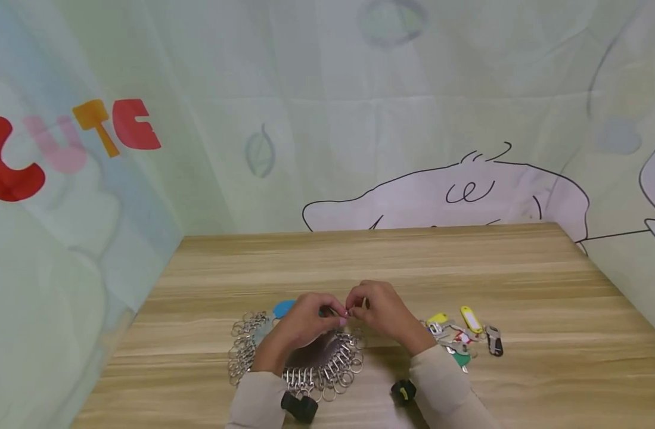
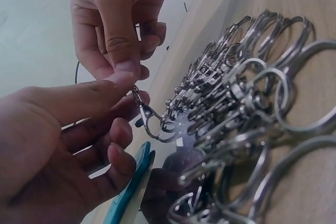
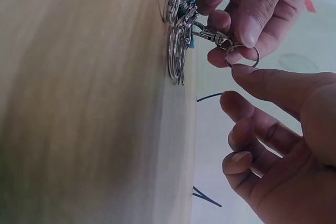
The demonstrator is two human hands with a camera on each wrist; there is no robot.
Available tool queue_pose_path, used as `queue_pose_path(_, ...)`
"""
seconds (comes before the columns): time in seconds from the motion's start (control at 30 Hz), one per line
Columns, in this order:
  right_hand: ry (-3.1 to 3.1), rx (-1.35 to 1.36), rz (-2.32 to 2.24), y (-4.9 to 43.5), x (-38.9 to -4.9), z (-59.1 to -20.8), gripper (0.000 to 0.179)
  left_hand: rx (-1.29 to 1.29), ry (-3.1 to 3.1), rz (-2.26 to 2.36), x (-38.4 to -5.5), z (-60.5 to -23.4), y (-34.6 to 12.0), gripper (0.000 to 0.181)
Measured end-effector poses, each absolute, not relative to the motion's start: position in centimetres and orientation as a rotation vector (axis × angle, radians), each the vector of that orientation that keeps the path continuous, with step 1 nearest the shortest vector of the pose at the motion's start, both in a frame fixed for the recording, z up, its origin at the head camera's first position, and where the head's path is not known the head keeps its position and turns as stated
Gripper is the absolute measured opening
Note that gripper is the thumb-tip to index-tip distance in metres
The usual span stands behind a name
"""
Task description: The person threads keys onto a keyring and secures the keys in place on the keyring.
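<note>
Both hands meet above the table over a metal key ring [image 3: 255, 55] with a silver swivel clasp [image 3: 212, 36]. My left hand [image 1: 308, 319] pinches the ring near the clasp between thumb and forefinger. From the other side my right hand [image 1: 383, 307] pinches the same ring at its edge, its other fingers loosely bent. Under the left hand, many silver clasps with rings [image 1: 340, 363] fan around a dark, glossy round piece [image 1: 311, 354], which the left arm partly hides. A blue flat piece [image 1: 283, 308] shows behind the left hand.
Right of the right forearm lies a pile of keys [image 1: 456, 347], with a yellow tag [image 1: 470, 319], a green piece [image 1: 461, 358] and a black-and-silver fob [image 1: 494, 341]. The wooden table [image 1: 241, 262] ends at a printed cloth backdrop [image 1: 327, 119].
</note>
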State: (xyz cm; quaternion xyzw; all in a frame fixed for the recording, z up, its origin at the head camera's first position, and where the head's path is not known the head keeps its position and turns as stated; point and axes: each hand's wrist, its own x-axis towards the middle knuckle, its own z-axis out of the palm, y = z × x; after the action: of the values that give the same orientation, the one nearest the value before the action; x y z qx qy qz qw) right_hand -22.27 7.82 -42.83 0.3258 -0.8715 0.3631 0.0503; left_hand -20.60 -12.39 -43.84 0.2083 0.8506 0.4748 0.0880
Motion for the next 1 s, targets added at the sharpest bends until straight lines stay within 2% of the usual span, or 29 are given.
queue_pose_path(0.6, -2.672, 1.035, 1.03, 7.78, -22.15, -42.58, 0.016, 0.598, 2.572, 1.373, -20.58, -43.63, -12.26, 0.01)
queue_pose_path(1.0, -2.649, 1.026, 1.07, 7.76, -22.12, -42.67, 0.014, 0.66, 2.484, 1.42, -20.49, -43.84, -12.41, 0.005)
